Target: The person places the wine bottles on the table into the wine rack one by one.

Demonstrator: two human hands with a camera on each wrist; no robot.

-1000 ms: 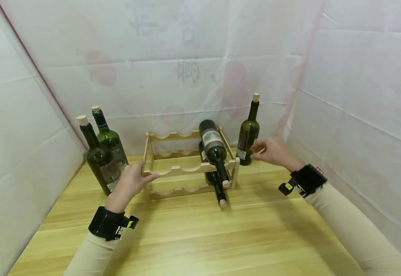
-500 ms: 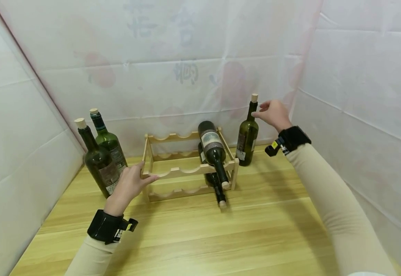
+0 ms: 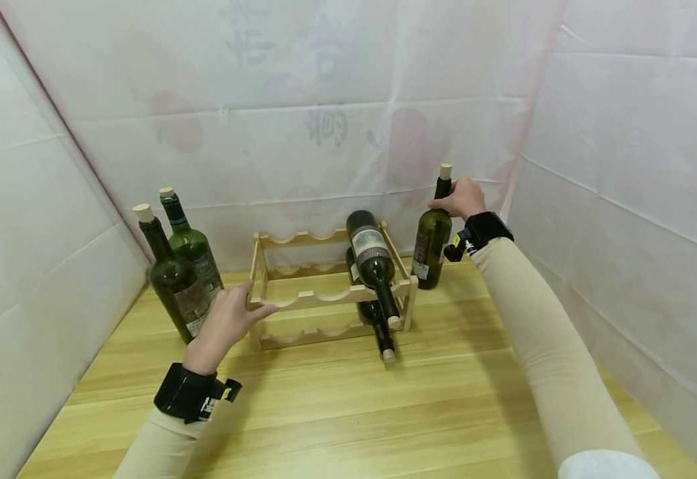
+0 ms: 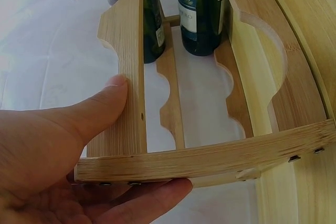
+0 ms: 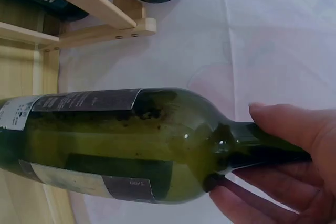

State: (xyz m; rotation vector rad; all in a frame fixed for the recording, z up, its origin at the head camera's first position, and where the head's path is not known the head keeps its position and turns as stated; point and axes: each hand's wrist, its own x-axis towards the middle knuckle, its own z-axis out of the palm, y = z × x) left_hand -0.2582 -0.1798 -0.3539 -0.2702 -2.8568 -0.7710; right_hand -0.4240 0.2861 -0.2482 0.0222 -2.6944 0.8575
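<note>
Head view's got the right hand (image 3: 468, 197) gripping an upright green bottle (image 3: 433, 233) by the neck, left hand (image 3: 225, 324) pinching the wooden rack (image 3: 305, 299), two bottles (image 3: 374, 256) lying in it.

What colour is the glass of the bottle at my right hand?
Olive green and see-through; the bottle shows best in the right wrist view.

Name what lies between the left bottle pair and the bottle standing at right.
In the head view: the wooden rack, holding an upper bottle and a lower bottle, with the left hand gripping its left end.
</note>
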